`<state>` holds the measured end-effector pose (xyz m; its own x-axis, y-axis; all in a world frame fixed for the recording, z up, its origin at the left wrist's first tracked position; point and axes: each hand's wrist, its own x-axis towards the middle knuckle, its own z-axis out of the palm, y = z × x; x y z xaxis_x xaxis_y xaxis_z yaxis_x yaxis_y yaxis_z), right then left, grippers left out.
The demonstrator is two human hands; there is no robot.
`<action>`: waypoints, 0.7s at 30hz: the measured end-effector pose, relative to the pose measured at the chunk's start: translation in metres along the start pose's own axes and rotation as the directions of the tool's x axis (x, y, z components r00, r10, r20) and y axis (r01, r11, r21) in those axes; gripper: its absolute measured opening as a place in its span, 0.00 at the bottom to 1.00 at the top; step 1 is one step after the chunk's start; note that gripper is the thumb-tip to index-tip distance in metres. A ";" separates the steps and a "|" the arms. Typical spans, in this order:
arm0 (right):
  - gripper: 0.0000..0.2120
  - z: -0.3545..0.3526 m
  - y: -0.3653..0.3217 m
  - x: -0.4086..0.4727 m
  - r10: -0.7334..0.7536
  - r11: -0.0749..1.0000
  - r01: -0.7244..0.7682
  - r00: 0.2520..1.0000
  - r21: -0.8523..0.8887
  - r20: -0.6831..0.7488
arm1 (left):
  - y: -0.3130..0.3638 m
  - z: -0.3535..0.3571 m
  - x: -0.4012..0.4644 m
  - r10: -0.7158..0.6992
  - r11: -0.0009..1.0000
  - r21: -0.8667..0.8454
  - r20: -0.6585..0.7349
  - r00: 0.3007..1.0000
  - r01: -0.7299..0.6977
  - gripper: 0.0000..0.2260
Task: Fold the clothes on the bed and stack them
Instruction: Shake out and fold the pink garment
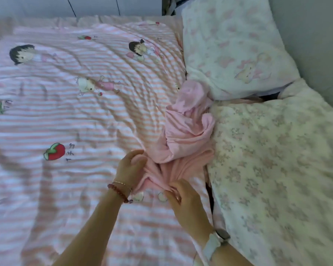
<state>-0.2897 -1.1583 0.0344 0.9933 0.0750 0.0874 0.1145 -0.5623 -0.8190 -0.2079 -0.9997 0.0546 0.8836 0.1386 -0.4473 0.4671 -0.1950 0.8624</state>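
A crumpled pink garment (186,129) lies bunched on the bed, stretching from the pillow down toward me along the quilt's left edge. My left hand (130,167) grips its near end from the left, fingers curled into the fabric. My right hand (181,196) pinches the same near end from below and to the right. The cloth between the two hands is gathered into folds. The far part of the garment is tucked partly under the pillow's corner.
The pink-and-white striped bedsheet (65,121) with cartoon prints covers the bed to the left. A floral pillow (233,47) lies at the upper right and a thick floral quilt (277,169) at the right. A grey wall (315,35) borders the right side.
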 end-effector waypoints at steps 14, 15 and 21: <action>0.11 0.002 -0.163 -0.157 -0.177 0.983 0.179 0.903 0.030 0.391 | -0.050 -0.228 -0.259 0.023 0.999 0.034 -0.607 0.794 -0.003 0.08; 0.12 0.005 -0.159 -0.160 -0.105 0.991 0.128 0.912 -0.033 0.396 | -0.062 -0.247 -0.257 0.012 0.982 0.151 -0.649 0.760 0.114 0.10; 0.13 0.052 -0.130 -0.174 0.363 0.888 -0.094 0.746 -0.451 0.558 | -0.133 -0.273 -0.235 -0.005 0.717 0.638 -0.399 0.917 0.282 0.16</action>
<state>-0.4781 -1.0554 0.0959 0.7758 0.3120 -0.5485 0.0140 -0.8775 -0.4793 -0.4868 -0.7411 0.1102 0.7947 0.5156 -0.3202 0.6045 -0.7200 0.3409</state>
